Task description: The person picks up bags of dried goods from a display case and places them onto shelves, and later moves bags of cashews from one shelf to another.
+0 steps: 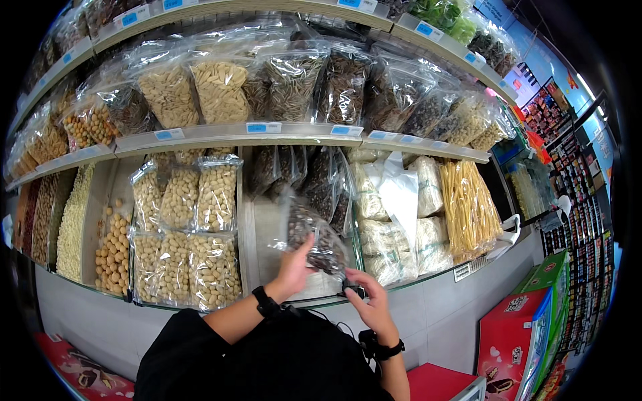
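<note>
Left hand [294,271] curled round clear bag of dark goods [314,235], over grey bin [257,244]. Right hand [372,304], fingers bent, at bag's five o'clock; can't tell if gripping. Blue-white labels [263,127] along shelf edge [214,138], twelve o'clock; white lettering [516,305] on red chest [495,334], four o'clock.

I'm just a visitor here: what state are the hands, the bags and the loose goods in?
Clear plastic bag of dark dried pieces: filled, tilted, blurred.
Left hand: gripping that bag.
Right hand: by the bag's lower corner; grip unclear.
Clear plastic bags of beige pieces: filled, set in rows.
Round tan pieces: loose, heaped.
</note>
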Demonstrator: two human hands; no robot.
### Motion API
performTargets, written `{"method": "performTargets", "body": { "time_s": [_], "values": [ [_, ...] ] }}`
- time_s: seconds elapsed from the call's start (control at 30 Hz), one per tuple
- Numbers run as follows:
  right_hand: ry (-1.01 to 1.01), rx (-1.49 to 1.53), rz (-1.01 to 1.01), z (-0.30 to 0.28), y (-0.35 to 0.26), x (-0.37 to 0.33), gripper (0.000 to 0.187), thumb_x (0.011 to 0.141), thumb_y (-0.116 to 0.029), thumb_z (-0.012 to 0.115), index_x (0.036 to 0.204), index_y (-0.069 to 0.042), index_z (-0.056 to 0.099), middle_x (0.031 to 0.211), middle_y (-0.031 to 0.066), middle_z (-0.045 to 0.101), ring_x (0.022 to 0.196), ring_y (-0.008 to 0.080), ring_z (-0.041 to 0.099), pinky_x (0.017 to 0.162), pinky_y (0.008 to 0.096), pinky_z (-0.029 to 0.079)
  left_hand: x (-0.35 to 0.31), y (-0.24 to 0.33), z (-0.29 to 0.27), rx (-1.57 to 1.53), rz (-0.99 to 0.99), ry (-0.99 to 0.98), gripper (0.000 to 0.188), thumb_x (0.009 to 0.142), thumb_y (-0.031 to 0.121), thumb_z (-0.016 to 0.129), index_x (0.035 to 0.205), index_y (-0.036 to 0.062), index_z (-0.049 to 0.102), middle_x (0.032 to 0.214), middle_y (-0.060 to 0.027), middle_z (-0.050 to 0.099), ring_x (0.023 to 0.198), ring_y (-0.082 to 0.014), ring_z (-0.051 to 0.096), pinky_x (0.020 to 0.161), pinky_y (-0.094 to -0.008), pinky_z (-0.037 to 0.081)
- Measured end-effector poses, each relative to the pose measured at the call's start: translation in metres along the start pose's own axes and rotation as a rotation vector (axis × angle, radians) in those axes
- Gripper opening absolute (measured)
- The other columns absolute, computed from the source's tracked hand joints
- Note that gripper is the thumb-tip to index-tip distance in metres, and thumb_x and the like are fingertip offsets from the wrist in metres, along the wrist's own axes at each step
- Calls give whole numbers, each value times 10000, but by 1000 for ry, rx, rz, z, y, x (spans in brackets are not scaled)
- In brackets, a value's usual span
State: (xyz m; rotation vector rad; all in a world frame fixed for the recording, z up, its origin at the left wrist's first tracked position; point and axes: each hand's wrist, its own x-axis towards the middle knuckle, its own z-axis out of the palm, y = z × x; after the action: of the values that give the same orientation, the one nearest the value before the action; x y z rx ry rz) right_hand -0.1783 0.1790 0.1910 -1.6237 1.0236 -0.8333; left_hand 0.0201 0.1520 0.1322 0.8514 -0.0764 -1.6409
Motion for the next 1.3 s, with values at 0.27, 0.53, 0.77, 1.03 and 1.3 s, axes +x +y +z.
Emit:
{"method": "performTargets", "body": {
  "time_s": [0.27, 0.53, 0.77, 1.03, 1.3],
  "values": [
    [429, 206, 171, -36, 32, -54, 143, 890, 16, 542, 1031, 0, 566, 1046, 121, 643, 969, 193, 620, 914, 323, 464, 65, 24, -42, 582, 536, 213, 416, 884, 163, 639, 1237, -10, 504, 1071, -63, 626, 992, -155, 580, 856, -293, 447],
    [561, 240, 283, -32, 40, -86, 126, 889, 19, 542, 1012, 5, 569, 1024, 121, 648, 963, 174, 609, 892, 299, 457, 142, -20, -79, 928, 893, 263, 571, 741, -108, 571, 1293, -25, 450, 1241, -215, 516, 1170, -360, 484, 1006, -374, 370],
    [587, 250, 300, -27, 53, -101, 111, 899, -13, 552, 1007, 1, 573, 1034, 140, 641, 944, 212, 627, 891, 331, 481, 133, -14, -58, 1097, 933, 227, 660, 709, -177, 520, 1331, 26, 435, 1331, -206, 432, 1236, -361, 421, 1050, -376, 331],
    [585, 266, 295, -31, 56, -103, 104, 895, -4, 559, 995, 10, 584, 1015, 118, 647, 939, 181, 618, 879, 302, 471, 186, -8, -65, 1256, 609, 228, 930, 675, -18, 650, 1471, 120, 190, 1474, -266, 155, 1347, -466, 149, 1095, -477, 222],
    [768, 256, 315, -52, 64, -145, 99, 906, -62, 560, 989, -13, 581, 1021, 119, 639, 925, 202, 632, 878, 325, 501, 138, 93, -62, 571, -196, -147, 916, 813, 537, 548, 1502, 143, 90, 1543, -84, 147, 1402, -301, 147, 1051, -650, 59]
  ]
}}
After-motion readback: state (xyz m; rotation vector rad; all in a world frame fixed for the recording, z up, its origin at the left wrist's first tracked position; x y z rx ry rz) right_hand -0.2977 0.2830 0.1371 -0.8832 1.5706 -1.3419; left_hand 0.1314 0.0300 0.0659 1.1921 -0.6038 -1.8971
